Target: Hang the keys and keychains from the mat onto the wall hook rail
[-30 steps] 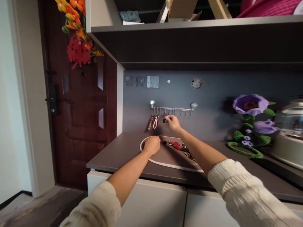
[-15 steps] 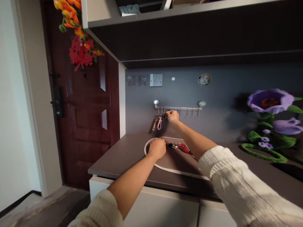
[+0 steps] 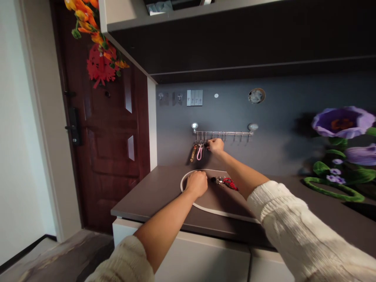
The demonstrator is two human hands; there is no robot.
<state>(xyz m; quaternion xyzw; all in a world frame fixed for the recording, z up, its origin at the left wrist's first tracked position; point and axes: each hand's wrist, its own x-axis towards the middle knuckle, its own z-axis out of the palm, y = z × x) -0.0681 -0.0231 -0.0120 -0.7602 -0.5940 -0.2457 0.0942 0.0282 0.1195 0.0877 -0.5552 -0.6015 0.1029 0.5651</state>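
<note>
The person's right hand point(image 3: 216, 145) is up at the wall rack point(image 3: 230, 133), fingertips closed on a small dark item point(image 3: 206, 145) just below its hooks; from here I cannot tell whether that item is hooked on or only held there. Just to the left of those fingers, a pink loop point(image 3: 199, 153) and a brown tag point(image 3: 193, 153) hang side by side under the left end of the rack. The hooks to the right of the hand carry nothing I can make out. The left hand point(image 3: 197, 183) rests lower, at the left end of a mat with a pale rim point(image 3: 202, 208) on the tabletop point(image 3: 141, 199); its fingers curl under, hidden, so I cannot tell whether they grip anything. On the mat, between the left hand and the right forearm, lies a bunch of keys point(image 3: 227, 183) with red cord, partly covered by that forearm. Well off to the right stands a purple flower point(image 3: 342, 123).
</note>
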